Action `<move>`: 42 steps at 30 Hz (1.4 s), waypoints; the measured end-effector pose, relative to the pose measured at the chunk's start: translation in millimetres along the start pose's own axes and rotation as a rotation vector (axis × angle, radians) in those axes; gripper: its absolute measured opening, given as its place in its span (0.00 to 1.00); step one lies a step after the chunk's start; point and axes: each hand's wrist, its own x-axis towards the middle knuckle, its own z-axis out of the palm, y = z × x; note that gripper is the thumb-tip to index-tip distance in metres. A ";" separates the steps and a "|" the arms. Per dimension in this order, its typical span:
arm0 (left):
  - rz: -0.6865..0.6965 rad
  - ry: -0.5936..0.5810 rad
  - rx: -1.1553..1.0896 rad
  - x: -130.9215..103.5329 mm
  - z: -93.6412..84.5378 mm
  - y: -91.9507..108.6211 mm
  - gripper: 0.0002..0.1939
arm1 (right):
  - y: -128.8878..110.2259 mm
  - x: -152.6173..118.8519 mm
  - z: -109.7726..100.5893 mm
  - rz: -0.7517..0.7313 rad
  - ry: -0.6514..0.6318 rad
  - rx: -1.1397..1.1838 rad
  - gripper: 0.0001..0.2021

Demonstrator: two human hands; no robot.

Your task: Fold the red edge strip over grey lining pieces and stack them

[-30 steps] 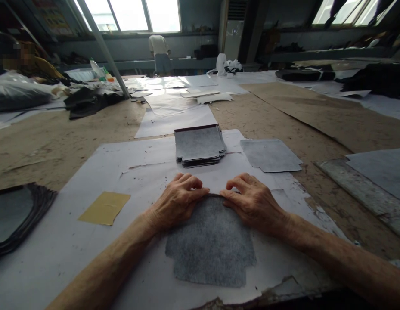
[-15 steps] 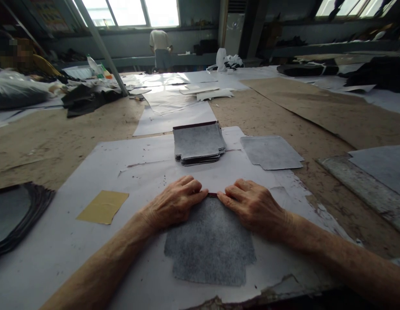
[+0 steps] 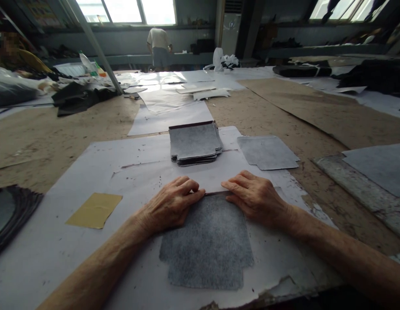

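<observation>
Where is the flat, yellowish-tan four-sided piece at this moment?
In the head view, the tan piece lies on the large white paper sheet, between the person's bare left hand and the dark-edged stack at the picture's left edge.

Mustard-yellow rectangular sheet (image 3: 94,210), one; lies flat at left. Slanted grey pole (image 3: 96,47), one; stands beside crumpled black sheet material (image 3: 80,98). Clear plastic bottle (image 3: 86,63), one; tilted. White-strapped black bundle (image 3: 290,71), far right. Standing person in pale top (image 3: 158,39), below bright paned window (image 3: 122,10).
</observation>
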 end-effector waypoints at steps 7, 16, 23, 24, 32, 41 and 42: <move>0.014 -0.015 0.029 1.8 -1.5 1.9 0.16 | 3.5 -4.5 -3.6 -0.130 -0.024 0.023 0.13; 0.059 -0.139 0.141 3.4 -6.2 5.8 0.15 | -2.7 -5.0 -11.4 -0.222 -0.092 -0.116 0.13; 0.051 -0.152 0.133 5.0 -6.0 5.7 0.15 | -3.6 -5.5 -11.0 -0.238 -0.136 -0.140 0.13; 0.043 -0.151 0.123 5.3 -6.2 5.5 0.15 | -3.4 -5.4 -11.0 -0.244 -0.139 -0.143 0.14; 0.023 -0.050 0.022 3.9 -2.8 1.8 0.15 | -3.8 -5.4 -12.1 -0.283 -0.118 -0.153 0.12; 0.018 -0.061 0.000 4.1 -4.3 1.6 0.16 | 2.9 -7.1 -13.5 -0.271 -0.129 -0.072 0.15; 0.019 -0.060 -0.002 4.2 -4.2 1.4 0.16 | 3.8 -7.9 -13.8 -0.266 -0.131 -0.062 0.15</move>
